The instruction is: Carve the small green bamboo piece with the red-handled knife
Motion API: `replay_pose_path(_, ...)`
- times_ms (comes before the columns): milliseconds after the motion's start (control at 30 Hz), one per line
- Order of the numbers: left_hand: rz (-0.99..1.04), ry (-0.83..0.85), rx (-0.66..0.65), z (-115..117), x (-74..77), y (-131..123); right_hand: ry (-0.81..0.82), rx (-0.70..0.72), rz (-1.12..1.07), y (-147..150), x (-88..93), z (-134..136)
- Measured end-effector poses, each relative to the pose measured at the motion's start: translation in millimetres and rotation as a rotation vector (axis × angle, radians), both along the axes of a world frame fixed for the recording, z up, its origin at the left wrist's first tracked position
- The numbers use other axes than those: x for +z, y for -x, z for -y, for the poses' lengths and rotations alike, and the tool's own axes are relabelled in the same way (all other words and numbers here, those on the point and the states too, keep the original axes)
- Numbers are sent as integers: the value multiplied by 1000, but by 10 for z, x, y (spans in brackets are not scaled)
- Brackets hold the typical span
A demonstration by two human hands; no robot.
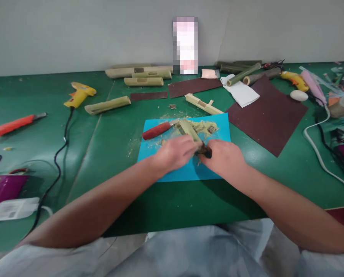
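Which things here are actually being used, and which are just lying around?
In use: bamboo piece in left hand and right hand; blue mat under it; red-handled knife.
Lying about: yellow glue gun; sandpaper sheet; orange cutter; spare bamboo.

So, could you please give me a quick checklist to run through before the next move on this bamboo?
1. Grip of left hand on bamboo piece: ok.
2. Work held over the blue mat: ok.
3. What the dark object in the right hand is: cannot tell.
4. The red-handled knife lies apart from both hands: ok.
5. Mat free of shavings: not ok.
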State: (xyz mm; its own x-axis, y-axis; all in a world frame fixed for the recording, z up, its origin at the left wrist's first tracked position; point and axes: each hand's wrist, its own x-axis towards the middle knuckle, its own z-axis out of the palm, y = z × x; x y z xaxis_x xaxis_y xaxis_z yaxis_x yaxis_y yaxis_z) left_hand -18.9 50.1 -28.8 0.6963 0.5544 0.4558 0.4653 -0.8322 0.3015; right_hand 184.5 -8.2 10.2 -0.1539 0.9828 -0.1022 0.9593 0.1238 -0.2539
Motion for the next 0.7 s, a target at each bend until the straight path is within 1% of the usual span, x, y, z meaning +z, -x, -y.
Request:
replay_pose_path(67,63,-47,85,-7,11,11,9,-6,-1,0,-6,-3)
replay_pose_path(100,68,-55,90,-10,16,16,11,-7,-2,-1,-10,-4)
replay_pose_path(200,-5,-12,-18,-20,23,29,9,-10,-24,-3,-24,-11)
replay_pose_path(233,-16,7,-24,-27,21,32,10,-14,-32,-3,-28,-14)
replay_pose_path(267,-16,1,6,-36,17,35,13,-22,-37,-4,-31,-18)
replay_pose_path(333,59,-31,155,-43,7,33,25,-37,-38,-3,-36,-26)
replay_pose_path(367,59,-40,168,-37,2,29,33,-41,-36,-2,-39,-30)
replay_pose_path(467,-29,-35,16,-1,-7,14,47,-41,-40,0,-48,-40)
replay_pose_path(500,-24,-41,14,1,-6,17,44,-40,-44,0,-52,-41)
replay_pose_path(533,0,-57,51,-5,-3,25,38,-42,-46,-1,-56,-42)
replay_pose_path(600,79,-67,171,-31,6,49,24,-41,-44,-3,-62,-39)
replay_pose_path(633,74,-51,189,-41,9,60,18,-38,-41,-4,-64,-35)
replay_pose_path(700,43,-38,139,-41,14,70,8,-22,-35,-5,-66,-24)
